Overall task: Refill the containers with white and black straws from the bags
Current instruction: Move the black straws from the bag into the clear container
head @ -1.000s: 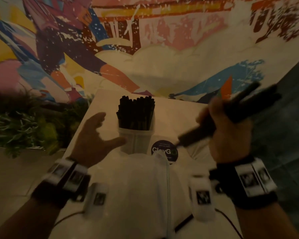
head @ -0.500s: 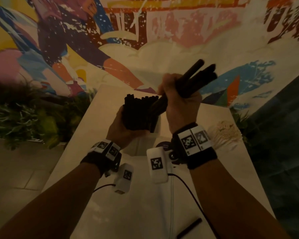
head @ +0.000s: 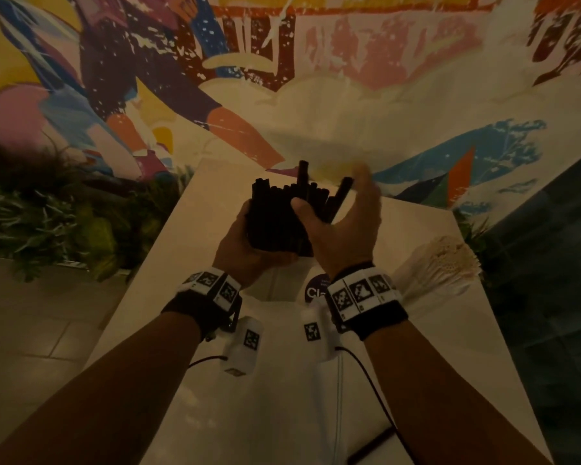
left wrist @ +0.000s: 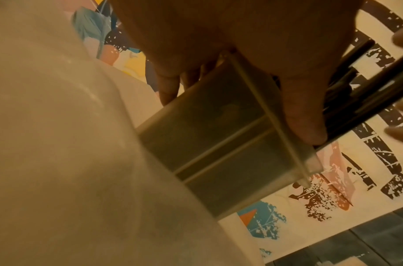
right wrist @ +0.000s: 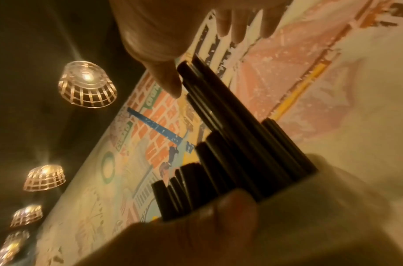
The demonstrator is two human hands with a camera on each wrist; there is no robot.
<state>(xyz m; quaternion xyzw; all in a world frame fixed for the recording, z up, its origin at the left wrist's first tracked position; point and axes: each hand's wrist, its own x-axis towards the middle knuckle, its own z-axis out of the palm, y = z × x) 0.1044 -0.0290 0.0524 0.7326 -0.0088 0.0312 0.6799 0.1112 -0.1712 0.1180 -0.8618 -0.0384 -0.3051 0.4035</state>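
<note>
Broadly, worked at a pale table (head: 433, 364) set against a painted wall (head: 383, 95), with a white bag (head: 282, 397) lying nearest across the middle. Showed a sheaf of white straws (head: 446, 260) lying on the table's right side, well apart from both hands and not yet in any container. Stood the translucent container (left wrist: 218, 144) just beyond the bag, mostly hidden from the head view by the hands. Had the black straws (head: 275, 223) upright in it, packed close, with most tops about level and two or three taller toward the right. Wrapped the left hand (head: 245, 250) round the bundle just above the rim, thumb across the near side, fingers curled behind. Held the right hand (head: 346, 236) open beside the bundle, fingers straight, spread and blurred, thumb against the straws.

Looked like the settling step: seating the taller straws among the rest. Needed, on that reading, a steady left grip loose enough to let straws slide. Needed too a flat right palm tapping the tall ends down until level. Risked tipping the light container, or buckling a straw, if pushed slantwise. Lastly, showed one loose straw (head: 369, 446), black, at the table's near edge, worth gathering in afterwards.
</note>
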